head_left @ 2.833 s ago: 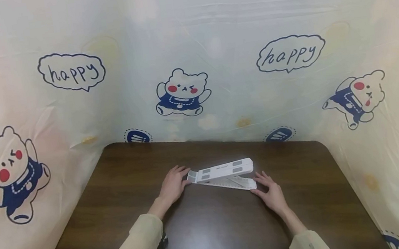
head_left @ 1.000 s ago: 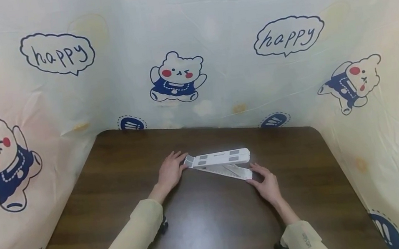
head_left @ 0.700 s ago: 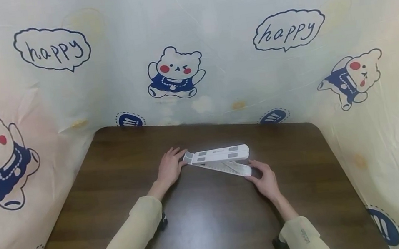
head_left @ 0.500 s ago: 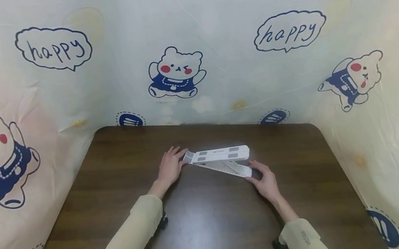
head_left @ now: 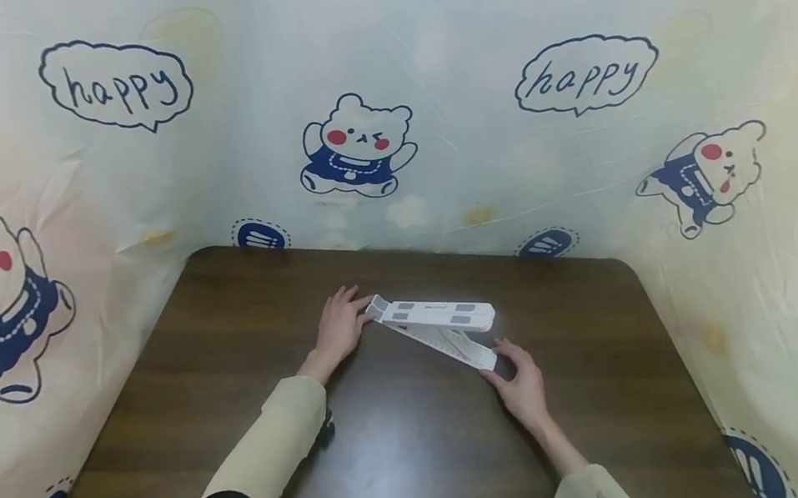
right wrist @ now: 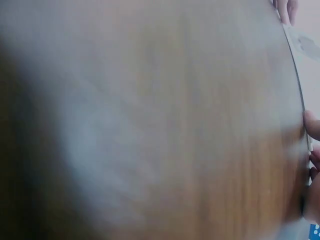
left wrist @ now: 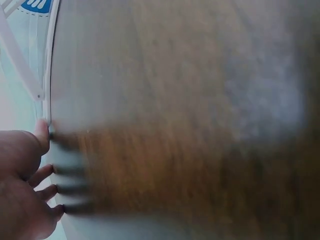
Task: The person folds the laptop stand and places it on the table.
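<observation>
A white folding laptop stand with grey pads lies on the brown table, its upper bar raised at an angle over the lower one. Its narrow hinged end points left, and my left hand grips that end between thumb and fingers. At the right end of the lower bar, my right hand pinches the corner with the thumb on the near side and the fingers on the far side. In the left wrist view the left hand touches the table with its fingertips. Only part of the right hand shows in the right wrist view.
The dark wood table has rounded far corners. A pale cloth printed with bears and the word "happy" hangs around its back and sides.
The stand's right end has swung toward me, with my right hand moving nearer and slightly left along with it. My left hand stays at the hinged end. The head view has shifted a little.
</observation>
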Demonstrator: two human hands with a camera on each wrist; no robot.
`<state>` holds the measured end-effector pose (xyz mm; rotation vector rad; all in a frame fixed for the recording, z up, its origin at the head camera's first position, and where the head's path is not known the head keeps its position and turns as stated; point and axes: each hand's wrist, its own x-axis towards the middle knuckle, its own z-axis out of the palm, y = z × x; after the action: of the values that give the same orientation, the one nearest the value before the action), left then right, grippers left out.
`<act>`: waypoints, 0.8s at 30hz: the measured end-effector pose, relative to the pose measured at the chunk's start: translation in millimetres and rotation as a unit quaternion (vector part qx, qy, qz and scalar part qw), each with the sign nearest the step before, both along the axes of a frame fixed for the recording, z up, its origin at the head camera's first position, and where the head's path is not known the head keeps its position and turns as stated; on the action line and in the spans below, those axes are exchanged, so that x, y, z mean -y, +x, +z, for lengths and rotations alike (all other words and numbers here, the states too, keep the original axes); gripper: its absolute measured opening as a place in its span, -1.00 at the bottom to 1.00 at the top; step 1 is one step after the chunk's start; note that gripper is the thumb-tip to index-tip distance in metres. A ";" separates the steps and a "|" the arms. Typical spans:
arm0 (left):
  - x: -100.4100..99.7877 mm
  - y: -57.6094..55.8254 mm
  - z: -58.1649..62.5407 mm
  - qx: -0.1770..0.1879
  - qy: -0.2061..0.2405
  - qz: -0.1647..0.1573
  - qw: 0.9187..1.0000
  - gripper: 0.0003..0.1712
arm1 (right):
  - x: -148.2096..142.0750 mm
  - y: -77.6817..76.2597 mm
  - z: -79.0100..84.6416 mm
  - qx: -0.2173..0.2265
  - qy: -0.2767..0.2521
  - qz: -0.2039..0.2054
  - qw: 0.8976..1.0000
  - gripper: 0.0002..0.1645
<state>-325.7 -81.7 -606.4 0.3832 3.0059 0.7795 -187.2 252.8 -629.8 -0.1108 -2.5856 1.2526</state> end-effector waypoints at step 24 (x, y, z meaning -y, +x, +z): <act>-11.5 50.5 26.0 -0.011 0.067 -0.021 0.997 -0.43 | -30.7 -12.9 56.3 0.070 -0.016 0.094 0.993 -0.28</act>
<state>-275.2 -70.2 -580.4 0.4590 2.9638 0.9820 -200.1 283.5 -573.5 0.0414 -2.7501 1.3986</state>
